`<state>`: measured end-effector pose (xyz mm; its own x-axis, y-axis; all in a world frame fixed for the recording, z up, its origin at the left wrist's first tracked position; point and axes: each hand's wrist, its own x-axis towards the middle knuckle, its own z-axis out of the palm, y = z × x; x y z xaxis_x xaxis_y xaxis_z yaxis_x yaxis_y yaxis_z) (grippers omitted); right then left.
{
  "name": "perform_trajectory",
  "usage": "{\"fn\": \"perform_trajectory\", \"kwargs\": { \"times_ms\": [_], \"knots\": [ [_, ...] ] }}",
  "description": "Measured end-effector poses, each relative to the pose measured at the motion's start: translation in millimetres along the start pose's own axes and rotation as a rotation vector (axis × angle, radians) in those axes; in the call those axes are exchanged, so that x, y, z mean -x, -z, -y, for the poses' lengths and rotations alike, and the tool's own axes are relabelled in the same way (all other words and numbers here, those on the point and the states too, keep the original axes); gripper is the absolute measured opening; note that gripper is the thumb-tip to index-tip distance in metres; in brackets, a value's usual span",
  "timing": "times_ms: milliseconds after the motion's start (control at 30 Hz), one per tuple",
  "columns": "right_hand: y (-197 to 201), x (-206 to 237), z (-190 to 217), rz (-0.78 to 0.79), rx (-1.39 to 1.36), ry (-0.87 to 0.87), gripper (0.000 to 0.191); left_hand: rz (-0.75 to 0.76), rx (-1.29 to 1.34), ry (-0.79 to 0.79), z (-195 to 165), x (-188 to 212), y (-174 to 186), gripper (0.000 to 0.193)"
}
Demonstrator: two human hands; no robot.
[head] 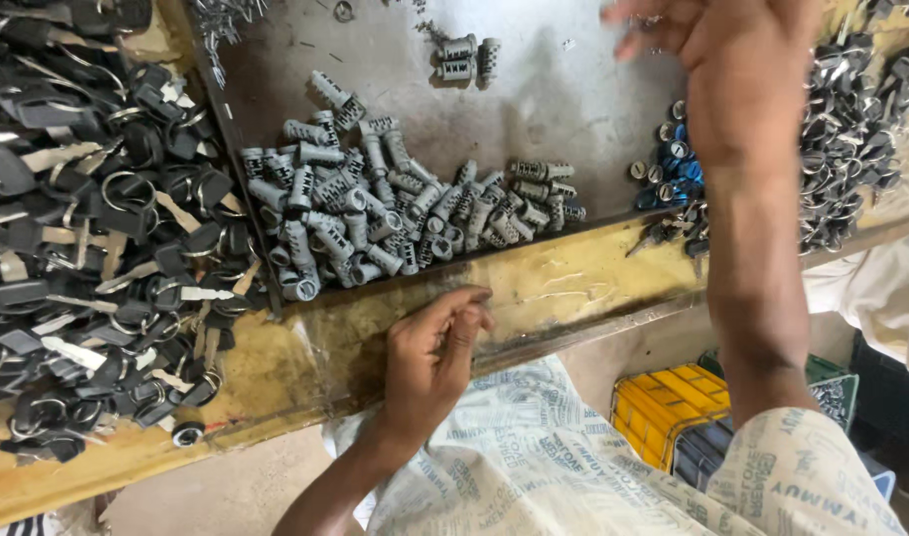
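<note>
My left hand point(429, 359) rests at the yellow bench's front edge point(563, 288), fingers curled together; whether it pinches a small part I cannot tell. Just beyond it lies a heap of grey metal lock cylinders point(375, 208) on a grey metal sheet point(563, 89). My right hand point(732, 69) reaches far across the bench at the top right, fingers spread, above a small cluster of blue and silver round caps point(673, 164). Nothing shows in that hand.
A big pile of black-headed keys on rings point(97, 238) covers the left of the bench. Another heap of dark keys and rings point(856, 129) lies at the right. Two loose cylinders point(466, 58) sit at the back. A yellow crate point(663, 407) stands below the bench.
</note>
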<state>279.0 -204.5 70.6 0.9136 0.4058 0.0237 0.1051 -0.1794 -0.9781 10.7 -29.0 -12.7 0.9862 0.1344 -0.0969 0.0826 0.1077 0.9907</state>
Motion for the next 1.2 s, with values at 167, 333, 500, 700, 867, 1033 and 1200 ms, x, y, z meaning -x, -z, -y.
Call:
{"fn": "perform_trajectory", "kwargs": {
  "times_ms": [167,333,500,700,867,1033,1200],
  "knots": [
    [-6.3,5.3,-38.1,0.028,0.893,0.431,0.013,-0.018,0.076,0.161,-6.4,-0.3,1.0,0.026],
    [-14.2,4.2,-43.6,-0.005,1.191,0.558,0.010,-0.041,0.048,0.183,-10.4,-2.6,-1.2,0.022],
    [-51.4,55.9,7.0,0.156,0.955,0.378,0.006,-0.107,0.108,-0.068,-12.9,-5.6,-3.9,0.023],
    [-89.8,143.4,2.0,0.225,0.880,0.817,0.026,-0.173,0.530,0.078,-14.4,-3.6,-10.4,0.021],
    [-85.6,130.8,6.6,0.496,0.509,0.312,0.042,-0.368,0.481,0.127,-8.1,-2.3,-4.0,0.013],
    [-67.0,66.5,1.7,0.160,0.984,0.389,0.016,-0.332,0.043,-0.135,-5.0,-4.0,9.2,0.006],
    [-74.1,46.7,-16.3,0.258,1.040,0.454,0.011,-0.339,-0.056,-0.009,-9.8,-3.7,12.5,0.005]
  ]
}}
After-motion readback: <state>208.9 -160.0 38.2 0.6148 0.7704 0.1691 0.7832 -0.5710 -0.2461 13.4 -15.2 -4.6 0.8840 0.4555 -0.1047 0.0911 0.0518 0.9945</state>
